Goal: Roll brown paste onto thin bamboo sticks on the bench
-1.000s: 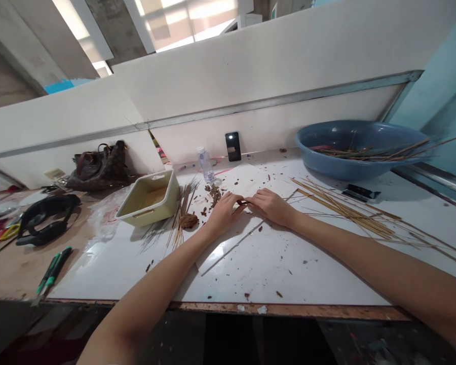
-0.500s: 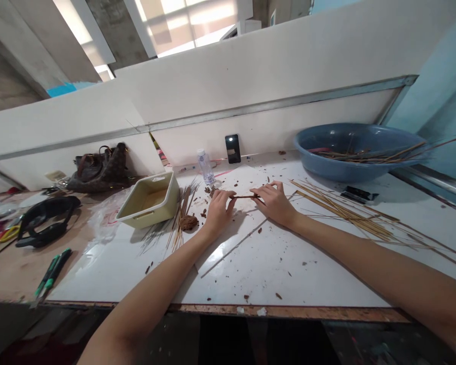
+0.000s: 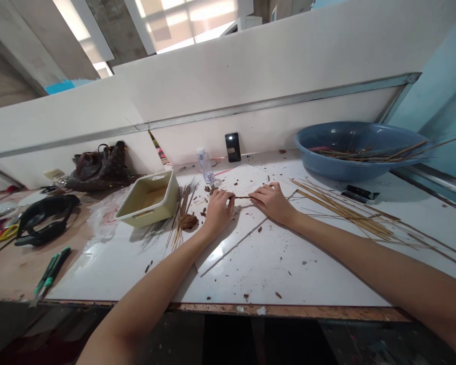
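Note:
Between my two hands a thin dark brown stick (image 3: 242,197) is stretched level, just above the white board. The fingers of my left hand (image 3: 219,208) pinch its left end. My right hand (image 3: 270,202) is closed on the other end, its fingers bent over it. Left of my left hand lie a brown lump (image 3: 188,221) and a bundle of thin sticks and wires (image 3: 180,208). Several long tan sticks (image 3: 342,210) lie right of my right hand. Brown crumbs are scattered around both hands.
A yellow-green tub (image 3: 148,218) stands at the left, beside a plastic bag. Behind my hands are a clear bottle (image 3: 205,166) and an upright phone (image 3: 233,148). A blue basin (image 3: 338,170) holds sticks at the back right. Green-black cutters (image 3: 51,274) lie at the far left.
My right hand has shifted slightly left along the stick, so less of it shows between my hands. My left hand has hardly moved.

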{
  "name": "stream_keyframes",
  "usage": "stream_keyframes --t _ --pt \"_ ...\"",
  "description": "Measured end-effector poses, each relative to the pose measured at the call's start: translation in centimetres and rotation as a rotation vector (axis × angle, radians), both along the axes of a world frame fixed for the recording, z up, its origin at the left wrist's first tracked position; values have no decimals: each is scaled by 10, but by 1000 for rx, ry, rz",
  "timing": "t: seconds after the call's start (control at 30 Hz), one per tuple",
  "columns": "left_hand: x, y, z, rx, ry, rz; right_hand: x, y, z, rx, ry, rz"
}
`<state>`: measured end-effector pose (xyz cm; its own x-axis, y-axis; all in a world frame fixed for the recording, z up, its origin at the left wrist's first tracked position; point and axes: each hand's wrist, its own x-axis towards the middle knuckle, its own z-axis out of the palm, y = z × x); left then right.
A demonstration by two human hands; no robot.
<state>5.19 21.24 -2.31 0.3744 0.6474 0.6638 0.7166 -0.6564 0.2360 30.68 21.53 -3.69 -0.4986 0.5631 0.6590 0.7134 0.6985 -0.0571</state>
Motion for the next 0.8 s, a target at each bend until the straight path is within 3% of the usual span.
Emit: stream_keyframes --t 0.13,0.3,0.8 --pt "1 -1 -1 -17 84 23 -1 1 -1 0 -16 27" --pt "0 0 -2 -52 190 -54 -2 0 2 22 -77 107" --pt "2 -2 1 -4 229 -137 -7 -7 7 24 -70 230"
